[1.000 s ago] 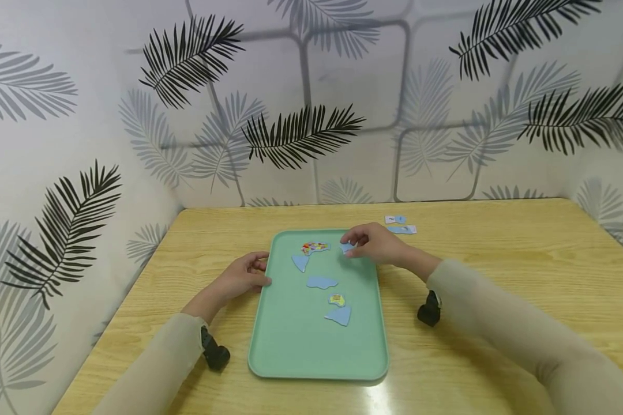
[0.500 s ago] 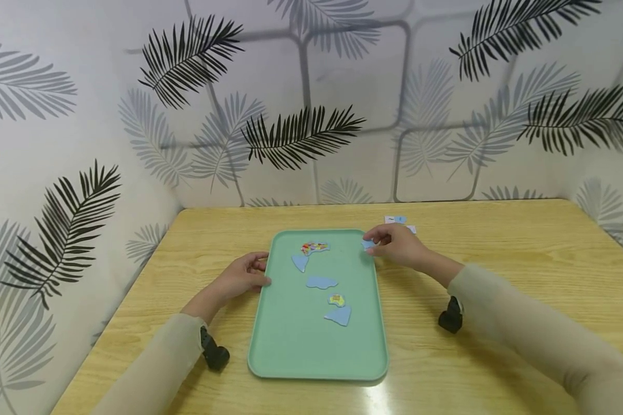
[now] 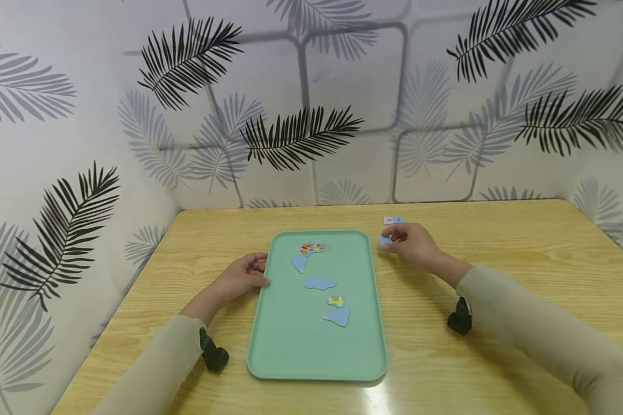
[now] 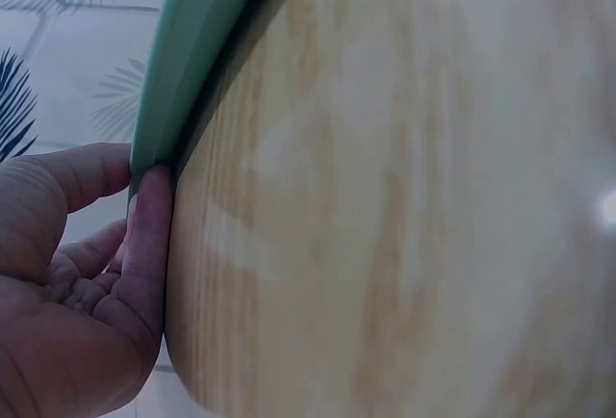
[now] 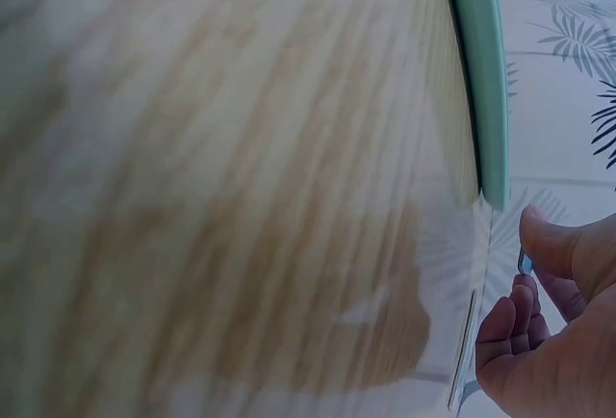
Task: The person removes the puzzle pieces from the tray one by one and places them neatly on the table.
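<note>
A small light-blue jigsaw puzzle piece [image 3: 384, 241] is pinched between the thumb and fingers of my right hand [image 3: 414, 246], just beyond the tray's upper right edge; its thin edge shows in the right wrist view. My left hand [image 3: 240, 279] holds the left rim of the green tray [image 3: 316, 351], the rim lying between thumb and finger in the left wrist view. Inside the tray lie a multicoloured map-like piece [image 3: 314, 248], a pointed blue piece [image 3: 299, 263], a wide blue piece [image 3: 320, 283], a small yellow piece [image 3: 335, 301] and another blue piece [image 3: 338, 316].
A small white-and-blue piece [image 3: 393, 220] lies on the wooden table [image 3: 498, 248] behind my right hand. A leaf-patterned wall covering [image 3: 342, 161] rises at the table's back edge and left side.
My right hand has moved right with the blue puzzle piece, from above the tray to beyond its right rim. It now covers the blue strip on the table. The left hand stays put.
</note>
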`<state>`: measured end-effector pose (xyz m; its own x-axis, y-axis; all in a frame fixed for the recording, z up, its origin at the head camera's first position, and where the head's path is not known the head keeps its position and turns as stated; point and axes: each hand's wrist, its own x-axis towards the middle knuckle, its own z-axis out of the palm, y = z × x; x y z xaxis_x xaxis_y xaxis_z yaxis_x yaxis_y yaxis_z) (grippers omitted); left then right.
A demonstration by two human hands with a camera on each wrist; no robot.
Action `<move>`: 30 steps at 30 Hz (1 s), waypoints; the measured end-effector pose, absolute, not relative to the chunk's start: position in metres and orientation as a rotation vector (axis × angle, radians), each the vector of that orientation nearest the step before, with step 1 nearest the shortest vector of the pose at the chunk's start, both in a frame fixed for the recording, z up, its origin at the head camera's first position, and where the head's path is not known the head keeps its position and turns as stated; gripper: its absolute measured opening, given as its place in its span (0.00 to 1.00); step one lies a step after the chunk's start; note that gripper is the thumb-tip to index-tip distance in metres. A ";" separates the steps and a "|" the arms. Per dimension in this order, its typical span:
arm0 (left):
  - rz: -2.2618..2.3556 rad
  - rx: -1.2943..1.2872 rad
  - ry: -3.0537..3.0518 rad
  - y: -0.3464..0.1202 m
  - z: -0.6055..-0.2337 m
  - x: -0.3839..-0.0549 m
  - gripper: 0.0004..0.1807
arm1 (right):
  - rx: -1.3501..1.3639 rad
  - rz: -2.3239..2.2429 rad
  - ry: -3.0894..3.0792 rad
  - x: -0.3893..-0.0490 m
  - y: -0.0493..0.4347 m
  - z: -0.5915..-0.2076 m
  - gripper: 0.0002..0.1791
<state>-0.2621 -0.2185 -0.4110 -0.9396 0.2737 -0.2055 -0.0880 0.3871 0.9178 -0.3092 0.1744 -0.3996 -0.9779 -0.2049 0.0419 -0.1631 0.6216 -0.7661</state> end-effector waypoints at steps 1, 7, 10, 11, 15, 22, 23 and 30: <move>1.572 0.161 2.325 -0.218 -0.411 -0.262 0.36 | -0.304 -1.303 2.790 -0.309 0.175 -0.400 0.17; 1.577 0.158 2.320 -0.218 -0.410 -0.262 0.36 | -0.275 -1.283 2.829 -0.313 0.181 -0.402 0.17; 1.575 0.156 2.321 -0.218 -0.411 -0.262 0.36 | -0.261 -1.264 2.833 -0.316 0.186 -0.404 0.17; 1.574 0.154 2.321 -0.218 -0.411 -0.262 0.36 | -0.252 -1.257 2.833 -0.316 0.187 -0.404 0.17; 1.575 0.149 2.321 -0.219 -0.411 -0.262 0.36 | -0.216 -1.241 2.832 -0.318 0.191 -0.405 0.17; 1.572 0.155 2.324 -0.219 -0.411 -0.262 0.35 | -0.182 -1.253 2.826 -0.320 0.192 -0.408 0.16; 1.571 0.156 2.325 -0.219 -0.411 -0.262 0.35 | -0.181 -1.252 2.830 -0.320 0.192 -0.408 0.16; 1.567 0.157 2.329 -0.218 -0.410 -0.261 0.35 | -0.143 -1.217 2.869 -0.322 0.191 -0.411 0.15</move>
<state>-0.2611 -0.2183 -0.4102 -0.9399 0.2708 -0.2078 -0.0904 0.3896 0.9166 -0.3221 0.1907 -0.4110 -0.9955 -0.0933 0.0155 -0.0759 0.6916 -0.7183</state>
